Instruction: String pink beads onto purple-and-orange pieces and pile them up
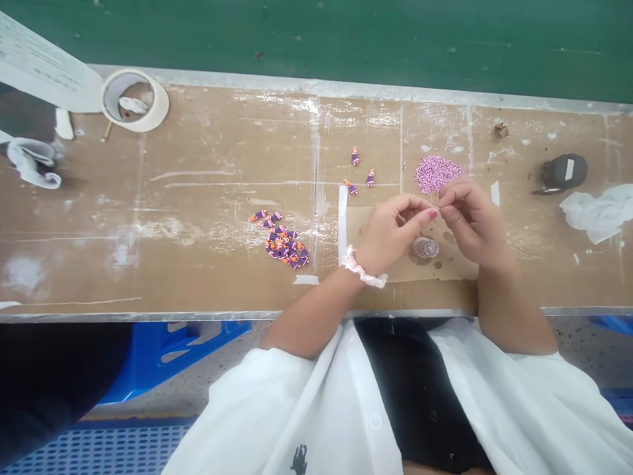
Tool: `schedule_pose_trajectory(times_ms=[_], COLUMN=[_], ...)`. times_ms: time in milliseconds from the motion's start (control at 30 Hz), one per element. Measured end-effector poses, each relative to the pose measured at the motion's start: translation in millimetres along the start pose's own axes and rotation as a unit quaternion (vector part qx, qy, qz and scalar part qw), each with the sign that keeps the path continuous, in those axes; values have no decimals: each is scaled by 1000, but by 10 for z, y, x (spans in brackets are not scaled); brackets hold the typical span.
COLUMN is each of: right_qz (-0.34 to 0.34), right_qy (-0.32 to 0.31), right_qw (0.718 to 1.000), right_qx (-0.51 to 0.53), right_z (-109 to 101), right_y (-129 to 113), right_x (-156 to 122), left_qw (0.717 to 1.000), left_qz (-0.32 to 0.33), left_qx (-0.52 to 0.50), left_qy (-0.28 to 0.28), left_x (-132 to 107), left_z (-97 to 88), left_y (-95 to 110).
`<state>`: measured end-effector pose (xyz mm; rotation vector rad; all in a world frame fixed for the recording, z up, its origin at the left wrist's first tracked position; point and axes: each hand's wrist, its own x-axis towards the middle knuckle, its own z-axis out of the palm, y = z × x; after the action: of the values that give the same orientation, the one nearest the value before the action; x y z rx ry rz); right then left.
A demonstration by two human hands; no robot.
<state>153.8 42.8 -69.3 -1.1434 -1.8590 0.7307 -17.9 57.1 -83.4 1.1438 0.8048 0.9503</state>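
Note:
My left hand (388, 231), with a pale scrunchie (363, 267) round its wrist, is closed in a pinch. A small pink spot shows at its fingertips; I cannot tell whether it is a nail or a held piece. Close by on the right, my right hand (469, 221) also pinches with thumb and forefinger, and what lies between them is too small to make out. Below the fingertips a small clear round dish (426, 248) stands on a brown sheet (403, 267). A pile of tiny pink-and-purple pieces (437, 173) lies just beyond my right hand.
Several small purple-and-orange figures (284, 247) are heaped left of my hands, and three figures (370, 177) lie further back. A tape roll (157, 109) sits at the far left. On the right are a black rounded object (564, 173) and crumpled white plastic (601, 211).

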Motion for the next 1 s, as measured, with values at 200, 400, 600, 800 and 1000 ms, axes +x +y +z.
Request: schedule_pose_trajectory(times_ms=[200, 400, 600, 800, 1000], right_qz=[-9, -14, -20, 16, 78], right_qy=[-4, 41, 95, 129, 135], right_qw=[1000, 999, 993, 985, 968], right_qx=[-1, 31, 68, 117, 198], right_z=[0, 25, 91, 104, 86], right_y=[-55, -109, -128, -132, -177], right_x=[4, -19, -42, -50, -13], left_qw=[999, 994, 983, 983, 989], left_qz=[-39, -62, -18, -3, -29], left_qx=[-31, -83, -171, -174, -144], left_qy=[-7, -44, -66, -54, -33], left_x=[14, 20, 4, -6, 0], left_z=[-11, -36, -5, 14, 4], left_y=[8, 55, 84, 83, 51])
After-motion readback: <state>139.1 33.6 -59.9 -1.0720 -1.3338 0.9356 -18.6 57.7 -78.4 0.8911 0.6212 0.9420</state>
